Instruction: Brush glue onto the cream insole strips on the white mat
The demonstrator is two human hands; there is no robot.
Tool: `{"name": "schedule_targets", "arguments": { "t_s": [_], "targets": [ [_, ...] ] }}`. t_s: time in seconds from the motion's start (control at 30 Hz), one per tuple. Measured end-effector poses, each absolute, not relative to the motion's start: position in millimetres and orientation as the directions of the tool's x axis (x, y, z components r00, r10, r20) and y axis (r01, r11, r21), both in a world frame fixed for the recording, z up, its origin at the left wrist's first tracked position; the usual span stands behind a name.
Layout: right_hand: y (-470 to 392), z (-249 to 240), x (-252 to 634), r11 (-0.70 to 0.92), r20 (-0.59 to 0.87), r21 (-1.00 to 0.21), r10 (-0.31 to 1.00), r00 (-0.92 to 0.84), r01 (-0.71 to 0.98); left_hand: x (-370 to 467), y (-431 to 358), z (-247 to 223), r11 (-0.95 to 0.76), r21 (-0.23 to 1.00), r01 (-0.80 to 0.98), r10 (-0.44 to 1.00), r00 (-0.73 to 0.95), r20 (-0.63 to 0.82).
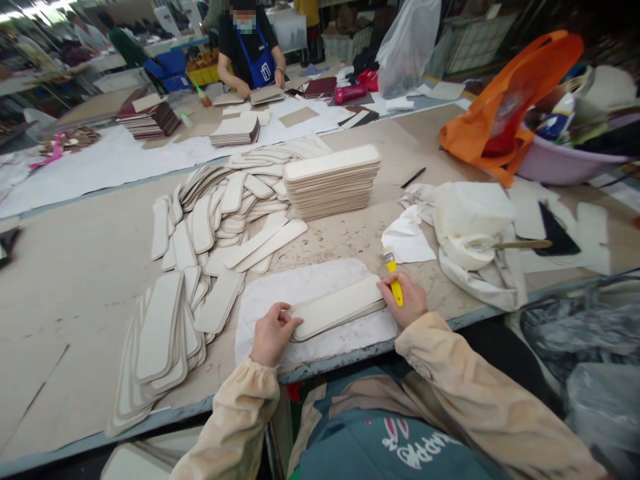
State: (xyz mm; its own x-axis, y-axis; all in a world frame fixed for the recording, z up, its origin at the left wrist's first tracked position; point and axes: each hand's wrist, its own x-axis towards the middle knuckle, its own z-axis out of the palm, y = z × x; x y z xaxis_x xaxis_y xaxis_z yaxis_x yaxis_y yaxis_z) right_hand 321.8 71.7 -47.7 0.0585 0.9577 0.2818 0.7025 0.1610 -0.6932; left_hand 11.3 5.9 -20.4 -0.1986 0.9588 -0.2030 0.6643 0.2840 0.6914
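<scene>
A short stack of long cream strips with rounded corners (340, 303) lies on a white sheet (260, 290) at the table's front edge. My left hand (274, 333) grips the stack's left end between thumb and fingers. In my right hand (407, 297) is a paintbrush with a yellow handle (394, 283), bristles pointing away from me. The fingers of that hand also touch the right end of the strips. Behind the sheet stands a tall, neat pile of similar strips (333, 183). Many loose strips (160, 327) are spread out to the left.
Right of the sheet sit a white tub (470, 213) with a wooden stick (523, 245) and a crumpled white paper (409, 233). Farther right are an orange bag (500, 113) and a lilac basin (560, 160). Across the table a co-worker (253, 50) handles flat pieces.
</scene>
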Motion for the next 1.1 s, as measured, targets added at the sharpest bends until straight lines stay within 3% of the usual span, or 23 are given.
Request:
{"name": "schedule_targets", "arguments": {
  "t_s": [0.13,0.23,0.33,0.47,0.63,0.8,0.93,1.1],
  "targets": [
    [66,-43,319,0.367,0.412,-0.577,0.902,-0.128,0.729,9,7,-23,0.246,0.661,0.709,0.968,-0.144,-0.205],
    [52,-38,300,0.585,0.477,-0.511,0.802,-0.359,0.63,8,8,-23,0.24,0.632,0.737,0.969,-0.143,-0.2],
    [36,-39,268,0.703,0.448,-0.469,0.711,-0.542,0.535,7,10,-23,0.228,0.61,0.759,0.971,-0.134,-0.196],
    [28,-44,246,0.729,0.349,-0.447,0.676,-0.649,0.519,8,11,-21,0.23,0.595,0.77,0.969,-0.125,-0.214],
    [40,-49,278,0.639,0.302,-0.451,0.766,-0.567,0.623,8,11,-20,0.225,0.565,0.794,0.969,-0.12,-0.217],
    [52,-54,317,0.474,0.321,-0.49,0.879,-0.353,0.732,7,11,-22,0.174,0.565,0.806,0.983,-0.108,-0.149],
    [59,-58,321,0.313,0.323,-0.615,0.937,-0.13,0.724,7,10,-24,0.147,0.553,0.82,0.989,-0.103,-0.11],
    [65,-60,316,0.28,0.325,-0.646,0.943,-0.076,0.71,8,9,-24,0.124,0.556,0.822,0.992,-0.09,-0.088]
  ]
}}
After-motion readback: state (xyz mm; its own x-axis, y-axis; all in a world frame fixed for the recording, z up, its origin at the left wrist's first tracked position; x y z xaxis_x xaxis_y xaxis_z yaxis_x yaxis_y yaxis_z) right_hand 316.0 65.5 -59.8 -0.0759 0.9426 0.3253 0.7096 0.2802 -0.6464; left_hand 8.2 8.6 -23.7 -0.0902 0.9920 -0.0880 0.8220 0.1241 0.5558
